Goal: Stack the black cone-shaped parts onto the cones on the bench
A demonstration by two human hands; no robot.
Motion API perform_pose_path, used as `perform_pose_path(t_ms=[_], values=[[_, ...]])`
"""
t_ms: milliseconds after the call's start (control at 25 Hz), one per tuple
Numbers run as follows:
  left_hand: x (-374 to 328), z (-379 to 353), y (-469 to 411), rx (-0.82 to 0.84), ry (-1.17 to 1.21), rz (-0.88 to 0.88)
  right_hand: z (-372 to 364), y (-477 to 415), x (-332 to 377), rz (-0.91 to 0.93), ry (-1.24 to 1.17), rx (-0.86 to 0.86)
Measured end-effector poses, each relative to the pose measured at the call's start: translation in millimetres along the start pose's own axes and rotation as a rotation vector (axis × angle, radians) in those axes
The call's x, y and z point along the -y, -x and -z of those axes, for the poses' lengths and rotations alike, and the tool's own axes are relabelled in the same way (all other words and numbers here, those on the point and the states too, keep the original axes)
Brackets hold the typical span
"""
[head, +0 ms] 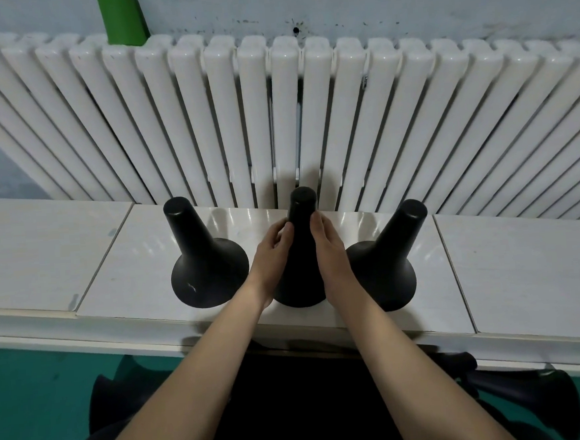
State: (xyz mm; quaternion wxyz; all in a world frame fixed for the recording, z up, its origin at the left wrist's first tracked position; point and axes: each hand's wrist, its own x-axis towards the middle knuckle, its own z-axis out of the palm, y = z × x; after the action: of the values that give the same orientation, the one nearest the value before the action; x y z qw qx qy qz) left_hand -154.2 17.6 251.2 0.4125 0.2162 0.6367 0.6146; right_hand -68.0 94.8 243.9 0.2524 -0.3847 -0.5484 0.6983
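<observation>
Fingers (282,232) of left hand (272,255) and right hand (330,248) curl round middle cone (301,201): matte black, flat-topped neck, flared base

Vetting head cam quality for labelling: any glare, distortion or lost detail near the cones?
Head view: wide-angle bending, the radiator bars fan outward; glare patches on the bench either side of the middle cone, held by the left hand and right hand, featureless black; dark parts below sink into shadow.
</observation>
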Motion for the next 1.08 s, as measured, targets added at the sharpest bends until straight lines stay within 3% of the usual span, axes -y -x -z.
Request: perform_pose_path(t_ms=[320, 760, 1080], values=[[-0.4, -6.2, 13.1, -0.016, 0.024, 0.036, 3.7, 14.8, 4.2, -0.047, -0.023, -0.004], [7.2, -15.2, 68.7, -0.117, 0.122, 0.242, 28.3, 76.3, 2.7, -0.144, -0.060, -0.041], [13.7, -20.1, 99.3, -0.092, 0.030, 0.261, 51.3, 117.3, 7.0, -0.213, -0.093, -0.103]])
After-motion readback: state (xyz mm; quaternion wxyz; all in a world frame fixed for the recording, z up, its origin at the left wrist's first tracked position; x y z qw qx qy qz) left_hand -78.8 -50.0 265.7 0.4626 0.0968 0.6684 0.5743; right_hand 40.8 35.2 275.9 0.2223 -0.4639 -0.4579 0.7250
